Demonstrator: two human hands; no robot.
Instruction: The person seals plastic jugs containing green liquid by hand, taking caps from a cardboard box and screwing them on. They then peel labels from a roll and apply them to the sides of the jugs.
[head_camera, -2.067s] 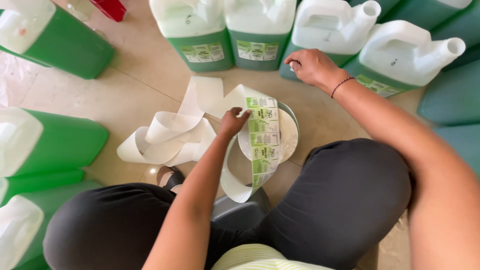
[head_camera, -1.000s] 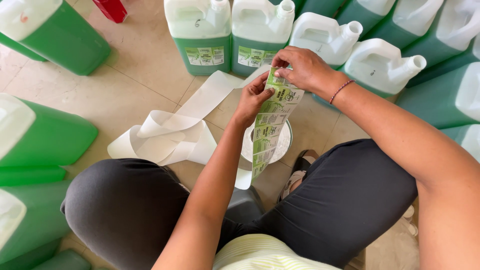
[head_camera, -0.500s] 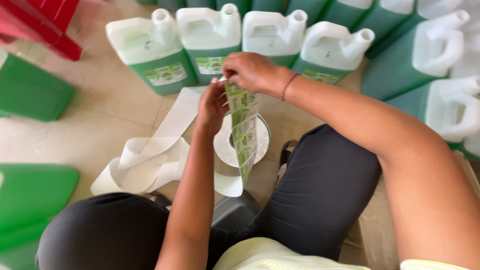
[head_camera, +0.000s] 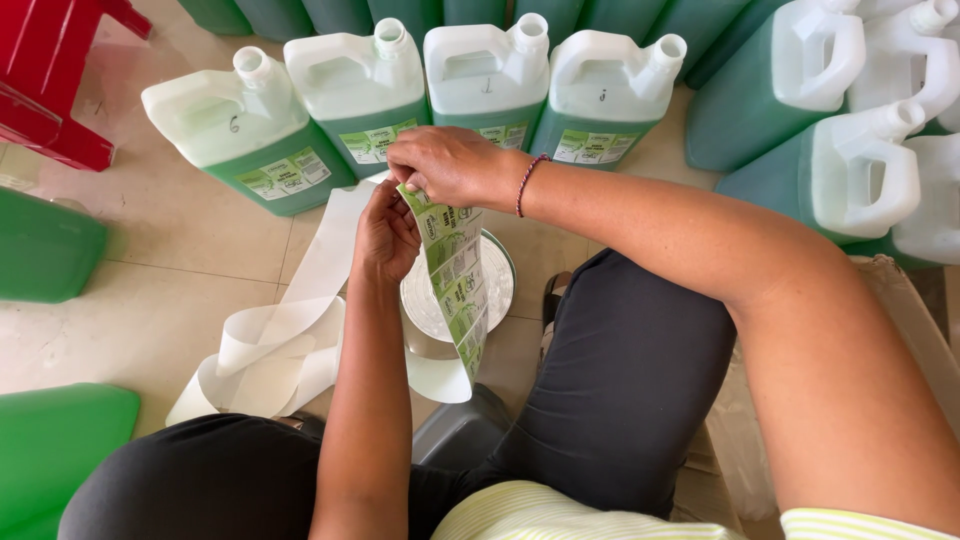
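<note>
A strip of green and white stickers (head_camera: 458, 290) on white backing paper hangs from both my hands above the floor. My right hand (head_camera: 445, 165) pinches the strip's top end. Just below it, my left hand (head_camera: 385, 237) grips the strip's left edge, fingers curled on it. The strip runs down to a flat roll of labels (head_camera: 498, 285) lying on the floor between my knees. Used white backing paper (head_camera: 285, 340) lies in loops to the left.
A row of white jugs holding green liquid (head_camera: 365, 95) stands just beyond my hands, the near ones labelled. More jugs (head_camera: 850, 170) crowd the right. Green jugs (head_camera: 45, 245) lie at the left. A red plastic stool (head_camera: 60, 80) stands at the top left.
My right hand left a jug and joined the left on the sticker strip, lifting it off the roll. The view has shifted right, and both hands now hold the strip's top end.
</note>
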